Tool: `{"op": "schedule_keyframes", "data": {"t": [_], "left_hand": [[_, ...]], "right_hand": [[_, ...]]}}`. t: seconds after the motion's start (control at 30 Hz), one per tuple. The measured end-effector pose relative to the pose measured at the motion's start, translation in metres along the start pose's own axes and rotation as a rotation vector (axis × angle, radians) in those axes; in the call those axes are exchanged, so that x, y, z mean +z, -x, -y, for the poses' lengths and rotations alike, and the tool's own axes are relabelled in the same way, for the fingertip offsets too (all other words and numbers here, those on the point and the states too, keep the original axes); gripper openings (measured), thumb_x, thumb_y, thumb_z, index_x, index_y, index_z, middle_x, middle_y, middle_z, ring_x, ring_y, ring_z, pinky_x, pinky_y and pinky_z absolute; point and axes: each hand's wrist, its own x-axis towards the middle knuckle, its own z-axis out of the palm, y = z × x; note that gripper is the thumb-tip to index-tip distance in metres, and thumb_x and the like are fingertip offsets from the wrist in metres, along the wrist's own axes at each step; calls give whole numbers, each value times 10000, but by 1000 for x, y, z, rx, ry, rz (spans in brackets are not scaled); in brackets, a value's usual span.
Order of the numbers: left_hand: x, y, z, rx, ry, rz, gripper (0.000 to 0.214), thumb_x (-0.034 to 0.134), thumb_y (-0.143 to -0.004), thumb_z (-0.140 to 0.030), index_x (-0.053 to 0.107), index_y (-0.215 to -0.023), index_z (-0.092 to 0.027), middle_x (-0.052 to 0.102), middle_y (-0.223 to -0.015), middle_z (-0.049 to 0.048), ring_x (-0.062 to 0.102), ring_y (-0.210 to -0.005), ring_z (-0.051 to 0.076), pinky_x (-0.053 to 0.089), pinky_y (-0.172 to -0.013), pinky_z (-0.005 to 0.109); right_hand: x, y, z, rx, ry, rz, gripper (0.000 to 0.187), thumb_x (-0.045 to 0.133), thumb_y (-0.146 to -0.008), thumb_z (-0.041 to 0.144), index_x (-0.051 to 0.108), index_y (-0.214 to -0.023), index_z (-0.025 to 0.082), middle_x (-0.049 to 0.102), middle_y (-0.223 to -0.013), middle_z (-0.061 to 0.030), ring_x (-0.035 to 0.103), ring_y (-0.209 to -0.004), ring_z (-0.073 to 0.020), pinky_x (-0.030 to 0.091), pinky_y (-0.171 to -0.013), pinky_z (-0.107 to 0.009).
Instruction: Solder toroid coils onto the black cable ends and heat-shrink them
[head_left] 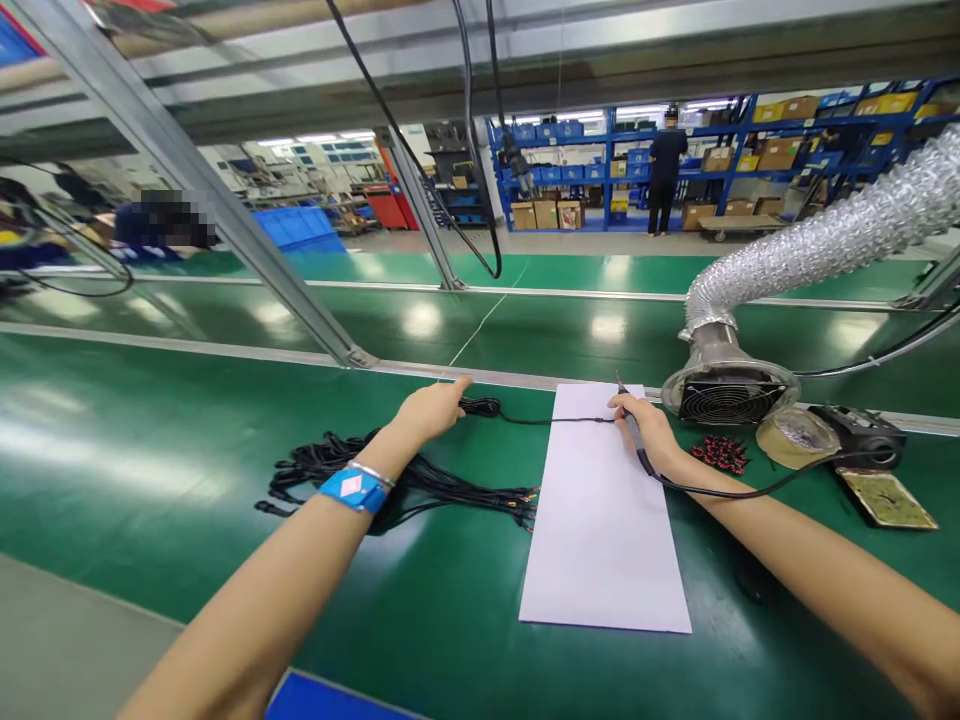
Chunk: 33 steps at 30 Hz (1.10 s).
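Note:
My left hand (435, 408), with a blue wrist strap (354, 489) on its forearm, rests fingers-down on a thin black cable (525, 420) that stretches right across the green bench. My right hand (649, 428) is closed around a soldering iron (628, 420) held like a pen, tip up near the cable's end at the top of a white sheet (600, 520). A bundle of black cables (390, 480) with coloured wire ends lies between my arms.
A fume extractor fan (727, 395) on a silver flexible duct (825, 240) stands right of the sheet. Beside it lie small red-black parts (720, 453), a solder spool (795, 437), a black iron stand (862, 435) and a sponge tray (889, 498). A person (665, 170) stands at far blue shelves.

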Motion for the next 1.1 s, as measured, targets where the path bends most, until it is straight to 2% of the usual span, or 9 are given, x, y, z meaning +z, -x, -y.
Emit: {"op": "schedule_keyframes", "data": {"t": [0.1, 0.2, 0.23, 0.33, 0.57, 0.7, 0.83, 0.93, 1.1], "left_hand": [[2, 41, -50, 61, 42, -11, 431, 424, -981, -291, 499, -1386, -167, 736, -1094, 164, 705, -995, 329, 529, -802, 400], [8, 97, -101, 548, 150, 159, 651, 574, -881, -587, 499, -1425, -237, 763, -1001, 120, 723, -915, 324, 550, -805, 407], [12, 111, -112, 672, 169, 229, 784, 609, -816, -666, 490, -1438, -203, 768, -929, 126, 729, -852, 329, 558, -785, 412], [26, 132, -120, 703, 201, 284, 757, 583, -847, -645, 469, -1462, -218, 769, -877, 121, 735, -813, 329, 570, -752, 423], [35, 127, -96, 611, 293, 277, 642, 612, -890, -506, 476, -1459, -242, 771, -978, 108, 730, -895, 330, 571, -792, 440], [29, 131, -108, 538, 476, 225, 432, 472, -960, -306, 572, -1371, -216, 721, -1203, 91, 703, -1038, 277, 550, -904, 404], [15, 116, -149, 556, 722, 183, 410, 328, -1012, -306, 674, -1210, -213, 729, -1169, 56, 680, -1072, 218, 535, -943, 356], [10, 85, -196, 584, 812, 131, 410, 337, -1010, -294, 646, -1250, -172, 710, -1191, 85, 660, -1101, 211, 519, -980, 351], [18, 29, -268, 509, 821, 0, 450, 326, -990, -229, 564, -1325, -45, 594, -1367, 195, 545, -1284, 266, 410, -1113, 426]], "right_hand": [[-4, 2, -1, 25, 10, 18, 279, 562, -975, 388, 615, -1112, 151, 646, -992, -47, 631, -845, -151, 556, -787, -344], [-7, 1, 1, 37, 11, 27, 293, 567, -970, 398, 613, -1121, 151, 648, -952, -38, 629, -821, -150, 548, -795, -352], [-8, 0, 2, 34, 10, 30, 294, 569, -968, 399, 614, -1121, 152, 649, -938, -35, 628, -814, -149, 546, -796, -353], [-9, -1, 1, 17, 5, 32, 287, 578, -962, 396, 623, -1106, 152, 649, -906, -27, 624, -800, -148, 540, -794, -353], [-8, 2, 8, -31, -5, -67, 186, 618, -919, 278, 643, -1062, 162, 654, -848, -21, 610, -760, -148, 536, -738, -321], [-38, 28, 38, -147, -25, -148, 219, 612, -842, 130, 678, -1032, 217, 683, -790, -22, 623, -798, -184, 547, -747, -326], [-92, 87, 58, -201, -63, -286, 263, 558, -891, 106, 639, -1090, 258, 727, -997, -34, 695, -912, -179, 587, -834, -342], [-123, 129, 45, -112, -82, -438, 301, 463, -944, 72, 545, -1156, 269, 711, -1054, -34, 735, -834, -145, 626, -742, -288], [-126, 156, 0, 175, -73, -489, 238, 545, -949, 223, 401, -1139, 229, 564, -1292, -156, 736, -939, -208, 651, -696, -334]]}}
